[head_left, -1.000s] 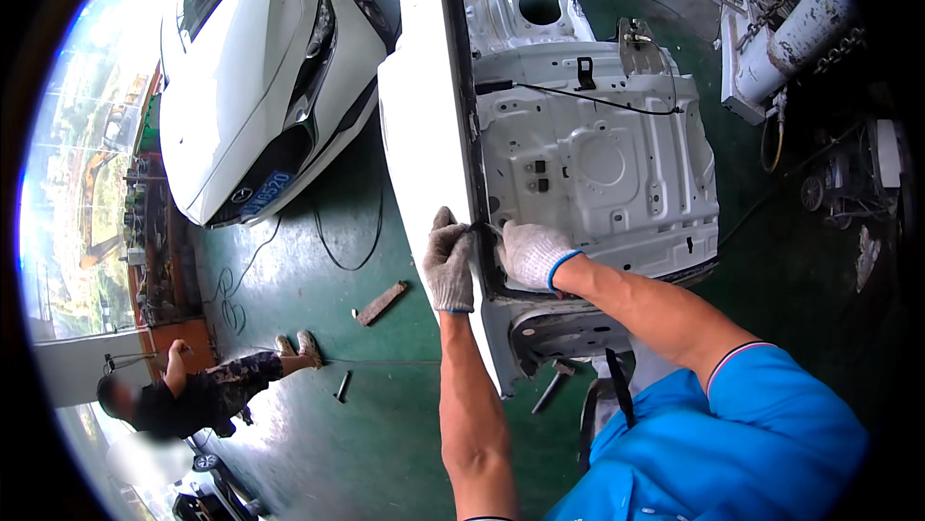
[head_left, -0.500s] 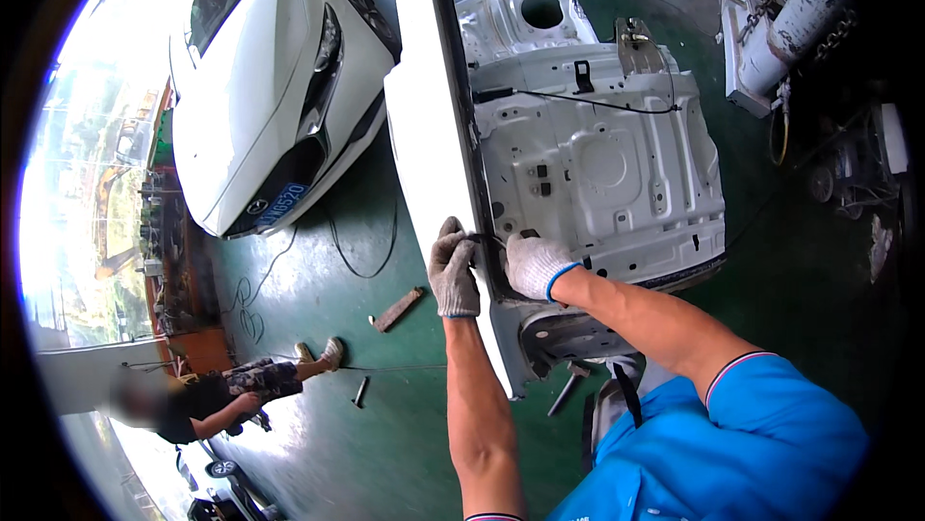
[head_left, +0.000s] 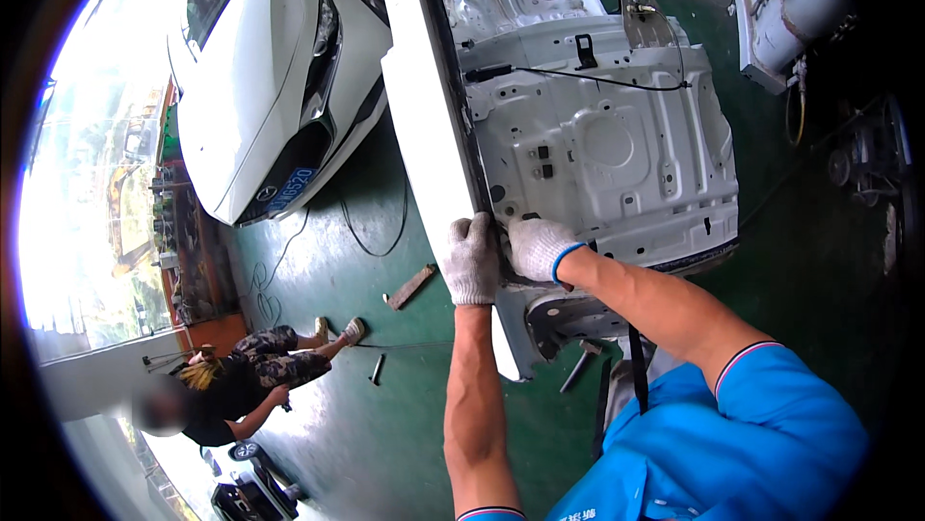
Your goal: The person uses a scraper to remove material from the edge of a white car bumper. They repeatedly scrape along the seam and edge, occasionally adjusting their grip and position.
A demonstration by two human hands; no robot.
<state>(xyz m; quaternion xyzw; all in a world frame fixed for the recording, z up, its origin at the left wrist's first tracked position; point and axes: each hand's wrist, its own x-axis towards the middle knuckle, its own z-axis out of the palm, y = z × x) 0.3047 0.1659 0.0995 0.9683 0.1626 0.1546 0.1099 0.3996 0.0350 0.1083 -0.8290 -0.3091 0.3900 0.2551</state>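
Observation:
A white car door-shaped or side body panel runs along the left of a white metal car body section. A black strip follows the panel's inner edge. My left hand, in a knitted glove, is closed over this strip near the panel's near end. Just to its right, my gloved right hand is closed low in the gap beside the strip. Its fingertips and whatever they grip are hidden. A black cable lies across the far part of the body section.
A white car stands at the left. On the green floor lie a wooden block, a small dark tool, a hammer and a hose. Another person is at the lower left. A white post with chains stands far right.
My left hand has shifted slightly right and down onto the strip, closer to my right hand. The dark piece seen between the hands is now hidden. The view has shifted a little.

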